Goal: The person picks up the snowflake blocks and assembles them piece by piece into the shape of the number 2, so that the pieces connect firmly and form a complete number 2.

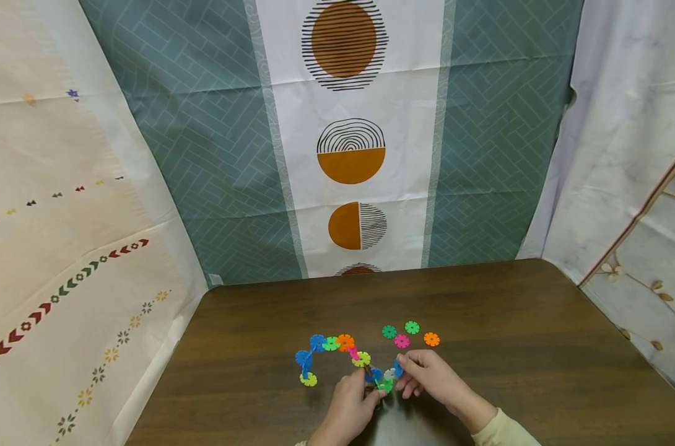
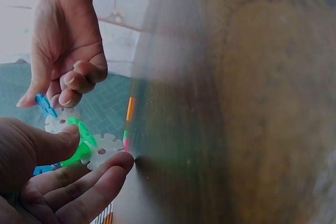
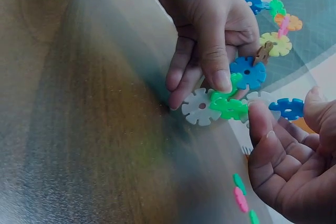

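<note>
A curving chain of notched plastic discs, linked slot to slot, runs from a yellow disc (image 1: 308, 380) at its left end through blue, green, orange and pink ones toward both hands. My left hand (image 1: 350, 401) pinches a green disc (image 3: 231, 108) near the chain's right end between thumb and fingers. Beside it, a clear disc (image 3: 201, 107) sticks out past the fingertips. Thumb and forefinger of my right hand (image 1: 435, 379) pinch a blue disc (image 3: 287, 108). This blue disc meets another clear disc (image 2: 62, 120), though how deep their slots sit is unclear.
Loose discs lie on the brown table (image 1: 248, 322) beyond the right hand: a dark green disc (image 1: 389, 332), a lighter green disc (image 1: 412, 327), a pink disc (image 1: 401, 341) and an orange disc (image 1: 431, 339). A patterned cloth (image 1: 220, 155) hangs behind the table.
</note>
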Available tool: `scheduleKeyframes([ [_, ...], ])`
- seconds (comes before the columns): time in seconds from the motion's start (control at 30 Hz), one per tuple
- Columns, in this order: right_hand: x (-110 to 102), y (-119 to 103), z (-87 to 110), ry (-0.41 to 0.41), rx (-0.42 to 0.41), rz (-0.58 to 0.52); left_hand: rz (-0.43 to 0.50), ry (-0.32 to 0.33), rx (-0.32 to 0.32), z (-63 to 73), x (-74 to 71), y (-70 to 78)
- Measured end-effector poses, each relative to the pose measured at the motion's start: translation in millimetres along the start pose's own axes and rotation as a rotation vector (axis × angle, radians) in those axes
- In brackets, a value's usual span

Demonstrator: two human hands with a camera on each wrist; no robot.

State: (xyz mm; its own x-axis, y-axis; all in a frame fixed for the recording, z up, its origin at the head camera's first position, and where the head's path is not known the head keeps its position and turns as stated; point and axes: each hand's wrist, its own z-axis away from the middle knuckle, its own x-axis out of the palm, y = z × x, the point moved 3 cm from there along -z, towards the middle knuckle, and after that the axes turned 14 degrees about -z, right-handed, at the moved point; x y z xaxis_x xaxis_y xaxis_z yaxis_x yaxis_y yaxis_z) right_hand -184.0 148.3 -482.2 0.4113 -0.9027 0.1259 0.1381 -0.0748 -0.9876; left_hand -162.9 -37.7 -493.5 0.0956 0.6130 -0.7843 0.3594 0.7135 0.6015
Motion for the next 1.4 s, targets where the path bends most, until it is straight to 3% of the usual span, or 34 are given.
scheduleKeyframes([
  [0.33, 1, 3, -1.4, 0.017, -0.005, 0.052, 0.019, -0.031, -0.024, 1.7, -2.7, -2.3],
  [0.7, -15, 1, -6.6, 0.129, -0.007, 0.097, 0.03, 0.0, -0.026, 1.6, -2.5, -3.7],
  [0.83, -28, -1, -11.4, 0.199, -0.056, 0.201, 0.028, -0.001, -0.026, 1.4, -2.7, -4.5],
  [1.1, -58, 3, -16.4, 0.439, -0.09, 0.55, 0.071, -0.053, -0.065, 2.1, -2.0, -6.0],
  [1.4, -70, 8, -20.3, 0.394, -0.044, 0.71, 0.083, -0.053, -0.061, 2.7, -3.3, -4.1],
])
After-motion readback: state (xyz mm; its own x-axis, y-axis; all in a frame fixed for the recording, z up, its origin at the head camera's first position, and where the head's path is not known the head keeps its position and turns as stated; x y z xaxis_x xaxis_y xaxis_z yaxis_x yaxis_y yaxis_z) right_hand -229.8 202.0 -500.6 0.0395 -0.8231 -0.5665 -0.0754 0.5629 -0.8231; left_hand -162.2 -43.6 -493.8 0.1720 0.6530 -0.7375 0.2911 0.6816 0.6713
